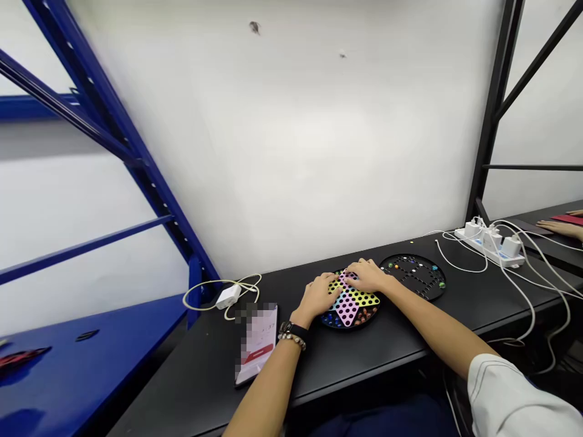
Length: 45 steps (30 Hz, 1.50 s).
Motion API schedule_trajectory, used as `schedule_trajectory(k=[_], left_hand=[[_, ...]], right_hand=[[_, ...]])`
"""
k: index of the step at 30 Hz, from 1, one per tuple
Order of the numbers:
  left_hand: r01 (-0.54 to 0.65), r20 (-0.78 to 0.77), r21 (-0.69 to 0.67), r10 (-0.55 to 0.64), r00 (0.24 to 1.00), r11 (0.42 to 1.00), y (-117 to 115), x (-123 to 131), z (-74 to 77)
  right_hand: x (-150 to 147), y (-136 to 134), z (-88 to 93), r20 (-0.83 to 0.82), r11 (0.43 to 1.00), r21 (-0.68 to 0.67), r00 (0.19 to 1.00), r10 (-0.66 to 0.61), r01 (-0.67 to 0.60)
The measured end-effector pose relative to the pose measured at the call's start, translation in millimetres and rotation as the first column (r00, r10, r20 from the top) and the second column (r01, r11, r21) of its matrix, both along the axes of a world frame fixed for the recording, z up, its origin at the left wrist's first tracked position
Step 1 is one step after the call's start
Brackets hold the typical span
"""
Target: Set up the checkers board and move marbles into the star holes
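Note:
A round Chinese checkers board (348, 306) lies on the black table, its star-shaped panel coloured pink, yellow and light blue with many dark holes. Around the star, marbles sit in the black rim sections, blue ones (330, 320) at the front left and red-orange ones (365, 315) at the front right. My left hand (320, 295) rests on the board's left side, fingers and thumb apart. Over the far part of the star lies my right hand (367, 277), thumb and fingers spread on the panel. No held piece shows in either hand; some fingertips are too small to make out.
A second round black board (421, 285) with a few marbles stands behind my right forearm. Left are a phone (259, 343) and a white charger (228, 297) with cable. A power strip (492, 246) trails cables at right. Another person's hand (560, 228) shows far right.

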<state>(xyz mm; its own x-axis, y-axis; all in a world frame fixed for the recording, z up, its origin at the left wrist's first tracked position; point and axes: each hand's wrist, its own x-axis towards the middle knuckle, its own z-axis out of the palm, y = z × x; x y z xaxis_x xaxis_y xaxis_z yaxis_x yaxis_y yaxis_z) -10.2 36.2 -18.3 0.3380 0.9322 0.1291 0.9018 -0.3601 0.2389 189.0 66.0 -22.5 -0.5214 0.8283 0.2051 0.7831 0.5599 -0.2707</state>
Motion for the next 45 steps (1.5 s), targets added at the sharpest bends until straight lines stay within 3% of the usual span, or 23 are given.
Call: schedule_trajectory(k=[9,14,17,21,33,42,45], left_hand=[[-0.127,0.087,0.012,0.125,0.988,0.992,2,-4,-1.4],[-0.171,0.073,0.000,0.171,0.983,0.985,0,-4,0.9],[-0.117,0.061,0.013,0.117,0.991,0.993,-3,-5,2.4],[-0.027,0.049,-0.039,0.029,0.998,0.999,-3,-8,1.6],[-0.028,0.078,-0.086,0.035,0.996,0.996,6,-15,-0.5],[0.068,0.147,-0.017,-0.065,0.987,0.998,7,-24,4.3],[0.066,0.144,0.035,-0.071,0.987,0.997,7,-26,6.9]], right_hand=[[-8,3,3.3,0.098,0.995,0.102,0.995,0.003,-0.013],[0,7,-8.6,0.030,1.000,-0.031,1.000,0.006,-0.005],[2,8,-8.8,-0.009,0.993,-0.116,1.000,0.003,-0.004],[0,5,-1.9,-0.012,0.994,-0.107,1.000,-0.023,0.021],[1,6,-1.7,0.021,0.988,-0.089,0.992,-0.125,0.126],[8,9,6.4,-0.003,0.981,-0.027,0.982,-0.191,0.191],[18,12,8.2,0.003,0.968,-0.083,0.971,-0.239,0.238]])
